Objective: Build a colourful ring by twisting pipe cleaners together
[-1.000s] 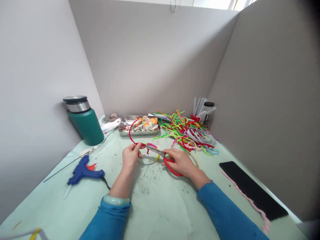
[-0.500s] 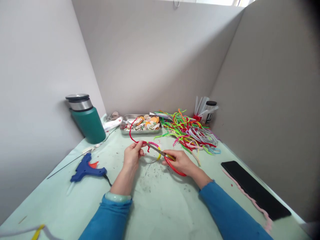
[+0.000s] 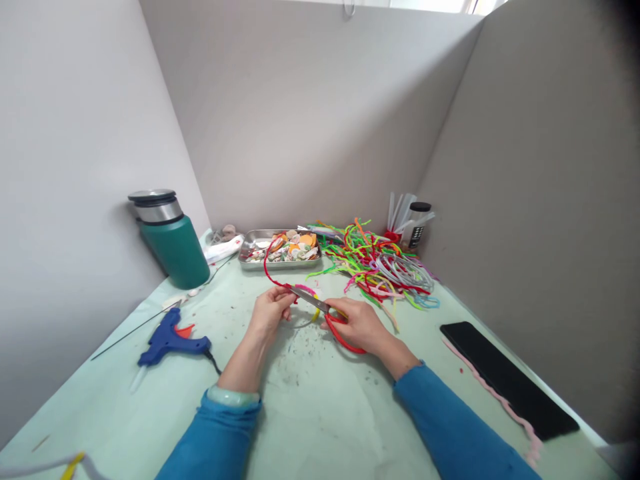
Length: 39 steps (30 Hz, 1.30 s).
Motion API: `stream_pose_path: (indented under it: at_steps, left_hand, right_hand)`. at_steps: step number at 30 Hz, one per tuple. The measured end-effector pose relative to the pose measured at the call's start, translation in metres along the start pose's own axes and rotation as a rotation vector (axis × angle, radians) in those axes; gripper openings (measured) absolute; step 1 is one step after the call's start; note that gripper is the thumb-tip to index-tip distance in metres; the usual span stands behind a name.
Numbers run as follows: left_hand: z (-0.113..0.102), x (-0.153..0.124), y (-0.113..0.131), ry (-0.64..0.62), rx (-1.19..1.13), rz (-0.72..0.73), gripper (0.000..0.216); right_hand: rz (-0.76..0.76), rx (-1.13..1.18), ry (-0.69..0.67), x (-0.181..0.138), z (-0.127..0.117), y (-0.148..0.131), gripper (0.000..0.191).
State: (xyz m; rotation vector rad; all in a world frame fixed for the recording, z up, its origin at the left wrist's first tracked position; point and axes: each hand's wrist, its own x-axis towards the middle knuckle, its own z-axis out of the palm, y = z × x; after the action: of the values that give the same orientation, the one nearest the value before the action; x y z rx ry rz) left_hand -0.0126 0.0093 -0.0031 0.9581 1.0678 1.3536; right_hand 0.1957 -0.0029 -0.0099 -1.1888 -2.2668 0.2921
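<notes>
My left hand (image 3: 270, 312) pinches a grey hoop partly wrapped in pink and yellow, along with a red pipe cleaner (image 3: 267, 265) whose long free end curves up toward the metal tray. My right hand (image 3: 361, 325) grips scissors (image 3: 343, 337) with red handles. Their blades point left and lie at the red pipe cleaner beside my left fingertips. The yellow-wrapped part of the hoop (image 3: 317, 311) shows behind the blades, and its bare grey curve hangs below them. My left fingers hide the rest of it.
A blue glue gun (image 3: 173, 340) lies left, before a green bottle (image 3: 175, 250). Behind my hands stand a metal tray (image 3: 280, 265) of colourful pieces and a heap of pipe cleaners (image 3: 365, 257). At right lies a black slab (image 3: 505, 380) with a pink strand (image 3: 493, 392) along it.
The scissor blades have shifted slightly left, nearer my left fingertips. The short red end that hung below the blades is now mostly hidden. The view has moved a little.
</notes>
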Motion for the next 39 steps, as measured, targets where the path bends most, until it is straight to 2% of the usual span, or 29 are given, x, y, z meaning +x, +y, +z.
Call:
stream_pose_path:
  at_steps: [11, 20, 39]
  left_hand:
    - [-0.003, 0.002, -0.003, 0.044, 0.303, 0.049, 0.012]
    - [-0.003, 0.0, 0.005, -0.004, 0.292, 0.077, 0.017]
    - [-0.008, 0.005, -0.006, 0.02, 0.401, 0.065, 0.018]
  right_hand:
    - [-0.027, -0.168, 0.024, -0.002, 0.003, 0.001, 0.044]
    - [-0.052, -0.153, 0.043, -0.001, -0.001, -0.002, 0.047]
    - [-0.013, -0.17, -0.014, -0.002, 0.003, -0.003, 0.041]
